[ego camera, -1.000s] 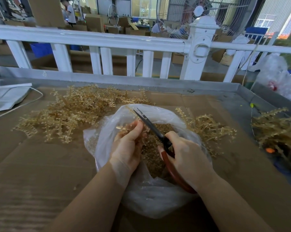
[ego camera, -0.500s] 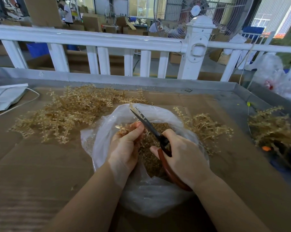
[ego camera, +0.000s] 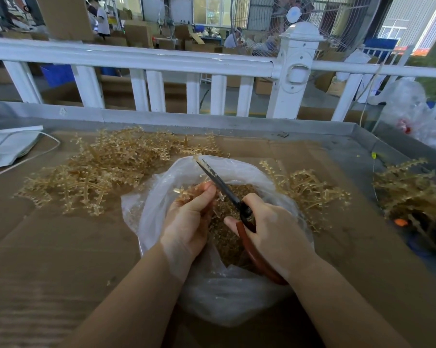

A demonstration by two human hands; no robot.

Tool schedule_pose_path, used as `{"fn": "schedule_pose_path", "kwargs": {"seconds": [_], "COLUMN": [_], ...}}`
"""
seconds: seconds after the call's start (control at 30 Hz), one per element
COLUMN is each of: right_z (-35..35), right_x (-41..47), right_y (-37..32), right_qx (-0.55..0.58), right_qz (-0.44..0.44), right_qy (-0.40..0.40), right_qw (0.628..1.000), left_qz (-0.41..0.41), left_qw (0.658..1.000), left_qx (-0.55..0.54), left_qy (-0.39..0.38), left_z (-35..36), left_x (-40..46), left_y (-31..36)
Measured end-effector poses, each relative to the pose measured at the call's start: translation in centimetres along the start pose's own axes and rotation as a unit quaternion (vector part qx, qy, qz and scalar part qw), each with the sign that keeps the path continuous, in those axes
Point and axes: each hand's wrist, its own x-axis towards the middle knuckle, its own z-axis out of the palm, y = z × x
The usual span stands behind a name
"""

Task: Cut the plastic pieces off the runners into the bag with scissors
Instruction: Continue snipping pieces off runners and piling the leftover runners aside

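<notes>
A clear plastic bag (ego camera: 161,197) lies open on the cardboard, holding a heap of small amber cut pieces (ego camera: 227,244). Over its mouth my left hand (ego camera: 189,222) grips an amber runner (ego camera: 187,190), mostly hidden by the fingers. My right hand (ego camera: 269,234) grips the red-brown handles of the scissors (ego camera: 222,184). The dark blades point up and left, their edge against the runner beside my left thumb. A large pile of uncut amber runners (ego camera: 99,172) lies to the left of the bag, and a smaller pile (ego camera: 309,189) to its right.
Brown cardboard (ego camera: 49,259) covers the metal table, whose raised rim (ego camera: 237,121) runs along the back. A white railing (ego camera: 146,59) stands behind it. A white folded item with a cord (ego camera: 8,146) lies far left. More runners (ego camera: 412,192) sit at the right edge.
Both hands stay over the bag. The scissors' blades have closed a little against the runner, and the view has drifted slightly.
</notes>
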Motion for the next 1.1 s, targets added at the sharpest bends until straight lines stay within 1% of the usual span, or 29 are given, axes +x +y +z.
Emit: {"fn": "schedule_pose_path", "kwargs": {"seconds": [0.1,0.23,0.37,0.47,0.7,1.1], "right_z": [0.06,-0.01,-0.02,-0.02,-0.06,-0.23], "right_x": [-0.11,-0.41,-0.49,-0.61,-0.86,-0.88], "right_y": [-0.02,0.31,0.62,0.68,0.61,0.70], "right_qx": [0.000,-0.013,-0.016,-0.026,-0.035,-0.021], "right_qz": [0.003,0.009,0.010,-0.002,-0.017,-0.010], "right_qy": [0.012,0.028,0.014,0.013,0.014,-0.005], "right_qw": [1.000,0.999,1.000,1.000,0.999,1.000], "left_qz": [0.009,0.040,0.042,0.039,0.041,0.028], "left_qw": [1.000,0.998,0.995,0.994,0.998,0.999], "left_qx": [0.010,-0.043,-0.082,-0.069,-0.010,0.014], "left_qy": [-0.003,-0.017,0.046,0.071,0.042,0.022], "left_z": [-0.08,-0.55,-0.43,-0.29,-0.33,-0.29], "left_x": [-0.12,-0.30,0.06,0.26,0.06,-0.17], "left_y": [-0.15,0.03,0.00,-0.07,-0.14,0.04]}}
